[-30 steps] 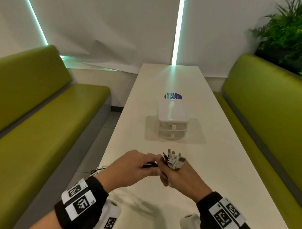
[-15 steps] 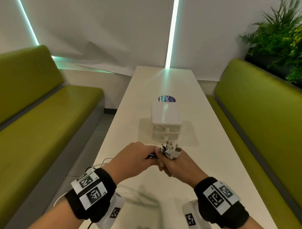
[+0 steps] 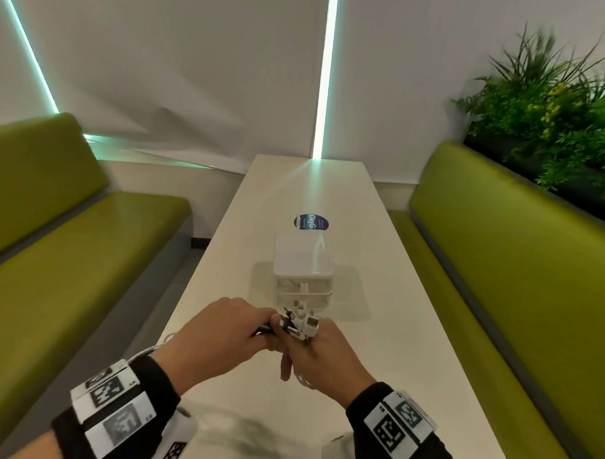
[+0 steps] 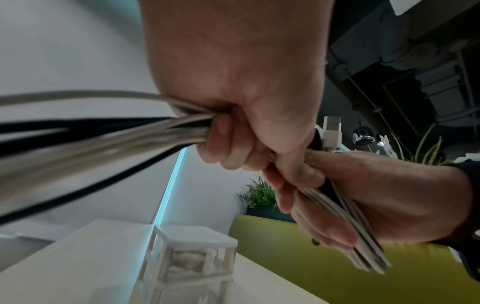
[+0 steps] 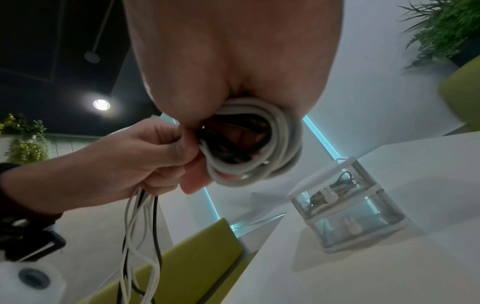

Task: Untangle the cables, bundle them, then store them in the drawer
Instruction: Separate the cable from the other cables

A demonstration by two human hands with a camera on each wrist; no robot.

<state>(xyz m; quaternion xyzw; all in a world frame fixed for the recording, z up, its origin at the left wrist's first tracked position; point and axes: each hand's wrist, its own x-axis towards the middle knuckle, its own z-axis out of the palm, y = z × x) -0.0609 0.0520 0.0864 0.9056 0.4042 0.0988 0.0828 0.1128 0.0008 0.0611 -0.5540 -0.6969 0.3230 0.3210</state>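
Head view first: both hands meet over the near end of the white table (image 3: 225,247), at about six o'clock from the small drawer unit (image 3: 303,267). The left hand (image 3: 218,333) is clenched around the cables (image 3: 299,323), and the right hand (image 3: 324,357) grasps them too, plug ends fanning up at twelve o'clock above its knuckles. Keeping the plugs together there looks like a way to anchor one end while the rest is wound.

Left wrist view: the left hand (image 4: 241,92) grips a sheaf of white and black cables (image 4: 103,139) running off toward nine o'clock, fingers (image 4: 228,144) curled tight, probably to feed the slack under tension. At four o'clock the right hand (image 4: 389,197) pins several strands against its palm. The drawer unit (image 4: 192,261) waits at six o'clock, cable visible inside its upper drawer.

Right wrist view: the cables (image 5: 259,144) form a coil looped around the right hand (image 5: 233,57), so the hand serves as a spool. The left hand (image 5: 124,164), at nine o'clock, pinches the loose tails, which hang toward six o'clock. The drawer unit (image 5: 348,203) sits at four o'clock, both drawers closed, so bundling seems unfinished.
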